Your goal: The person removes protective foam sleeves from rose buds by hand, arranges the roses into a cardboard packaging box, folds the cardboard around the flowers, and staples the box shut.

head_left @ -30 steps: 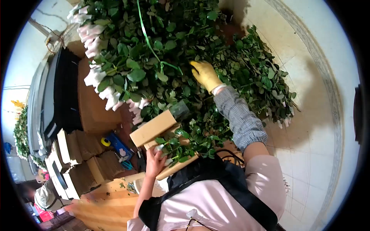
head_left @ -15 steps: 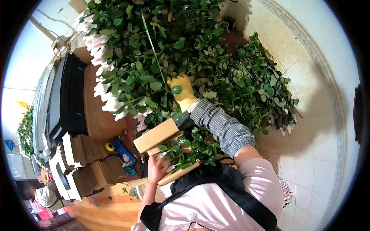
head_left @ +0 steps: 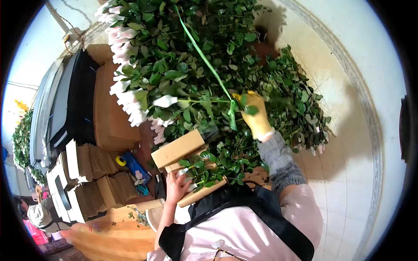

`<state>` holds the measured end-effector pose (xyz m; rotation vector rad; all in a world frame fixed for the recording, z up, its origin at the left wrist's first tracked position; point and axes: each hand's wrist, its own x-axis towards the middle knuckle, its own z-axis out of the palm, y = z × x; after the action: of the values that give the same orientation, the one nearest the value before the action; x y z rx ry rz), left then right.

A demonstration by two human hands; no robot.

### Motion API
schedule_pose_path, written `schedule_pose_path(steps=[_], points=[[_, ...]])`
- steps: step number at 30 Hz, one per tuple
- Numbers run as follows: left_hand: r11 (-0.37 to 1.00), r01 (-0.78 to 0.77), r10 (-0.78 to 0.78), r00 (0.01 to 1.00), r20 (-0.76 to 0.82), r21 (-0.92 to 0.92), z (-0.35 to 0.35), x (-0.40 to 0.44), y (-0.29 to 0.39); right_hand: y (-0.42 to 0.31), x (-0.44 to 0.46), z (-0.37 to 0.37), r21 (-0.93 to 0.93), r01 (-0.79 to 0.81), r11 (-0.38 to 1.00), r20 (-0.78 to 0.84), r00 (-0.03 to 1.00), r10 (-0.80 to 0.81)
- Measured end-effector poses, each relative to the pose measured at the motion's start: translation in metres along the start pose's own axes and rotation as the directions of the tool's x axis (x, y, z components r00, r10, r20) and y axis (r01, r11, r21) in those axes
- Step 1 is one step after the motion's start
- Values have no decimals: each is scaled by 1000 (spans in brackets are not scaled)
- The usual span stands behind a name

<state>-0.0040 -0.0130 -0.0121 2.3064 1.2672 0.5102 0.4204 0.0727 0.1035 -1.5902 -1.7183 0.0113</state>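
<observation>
Closest to the lens, your pale pink shirt (head_left: 226, 237) and black apron (head_left: 209, 198) fill the bottom of the view. Just beyond, at your left side, your bare left hand (head_left: 175, 187) curls its fingers around the white-wrapped heads of a small bunch of flowers (head_left: 213, 167). The leafy stems of that bunch point away to the right, lying between an upper tan block (head_left: 178, 148) and a lower tan block (head_left: 202, 193).

Farther out, your right hand (head_left: 254, 114), in a yellow glove below a checked sleeve (head_left: 281, 158), is closed on the stem of a single flower (head_left: 165, 101). Its white-wrapped head points left, above the bunch and well apart from it; leaves beside the glove are blurred. A green ribbon (head_left: 202, 54) slants down from the top of the view, its lower end just beside the gloved fingers.

Under and behind the ribbon spreads a great heap of flowers (head_left: 174, 74), dense with green leaves, white and pinkish wrapped heads lined up along its left edge. To the left sit stacked cardboard pieces (head_left: 117, 187) next to a blue object (head_left: 133, 164), with dark panels (head_left: 78, 93) behind. Pale floor tiles (head_left: 348, 182) stretch off at right, toward a wall.
</observation>
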Motion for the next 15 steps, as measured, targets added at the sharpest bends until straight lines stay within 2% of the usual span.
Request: schedule_pose_path(steps=[1, 2, 4, 6, 7, 8, 10, 11, 12, 14, 15], points=[[1000, -7, 7, 1000, -7, -9, 0, 0, -1, -1, -4, -6, -126, -34, 991, 64, 997, 43], [1000, -12, 12, 1000, -11, -19, 1, 0, -1, 0, -3, -8, -83, 60, 995, 29, 998, -58], [1000, -13, 13, 1000, -10, -13, 1, -1, -2, -13, 1, -17, -167, 94, 981, -45, 994, -103], [1000, -12, 12, 1000, 8, 3, 0, 0, -2, -26, 11, -18, -18, 204, 979, -151, 967, -204], [1000, -7, 7, 1000, 18, 0, 0, 0, -2, -25, 16, -13, -22, 197, 980, -146, 969, -198], [1000, -27, 27, 1000, -6, -3, 0, 0, -2, -30, 22, 2, -30, 69, 997, -144, 987, -73], [999, -40, 40, 999, -14, 0, -1, 0, -2, -47, 43, -4, -255, 195, 947, -197, 948, -248], [999, -34, 33, 999, -20, -14, -1, 0, -1, -52, 54, 1, -208, 203, 957, -262, 931, -255], [999, -33, 33, 999, -21, -12, -2, 0, -1, -57, 66, 5, -111, 220, 969, -262, 934, -243], [999, -34, 34, 999, -24, -6, -1, 0, -1, -79, 105, -1, -177, 268, 947, -334, 889, -314], [1000, -29, 29, 999, -28, -5, -1, -1, 0, -87, 125, -3, -136, 347, 928, -391, 842, -373]])
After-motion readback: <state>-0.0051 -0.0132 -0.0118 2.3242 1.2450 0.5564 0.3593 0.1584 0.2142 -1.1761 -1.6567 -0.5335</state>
